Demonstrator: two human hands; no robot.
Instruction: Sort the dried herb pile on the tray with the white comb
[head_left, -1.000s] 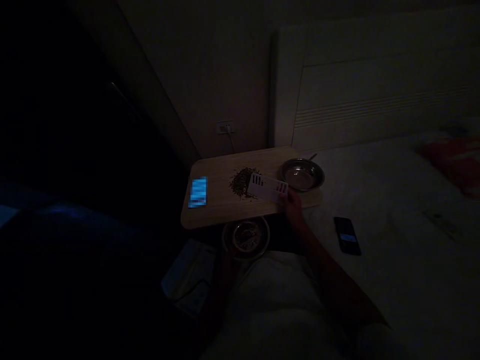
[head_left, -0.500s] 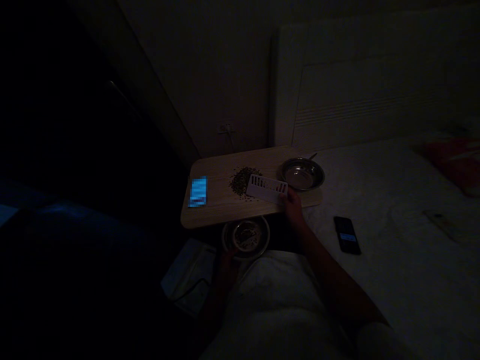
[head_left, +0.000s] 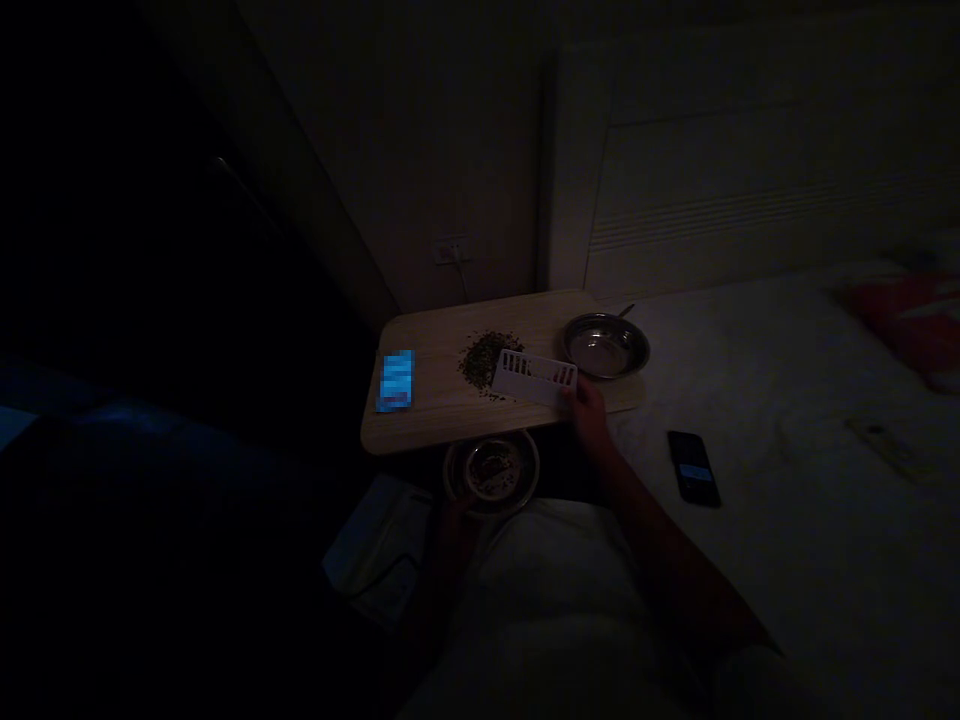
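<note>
In a very dark room, my right hand grips the right end of a white slotted plastic piece that rests on a light wooden board, beside a pile of small dark seeds. Below the board's front edge, my left hand holds a metal bowl with dark bits in it; its fingers are barely visible. A second, empty metal bowl sits on the board's right end.
A lit phone lies on the board's left part. A dark phone lies on the white bed to the right. A headboard, a wall socket and a red pillow are behind.
My right hand has shifted the white slotted piece slightly against the seed pile, its angle flattening. The left hand and its bowl have stayed in place.
</note>
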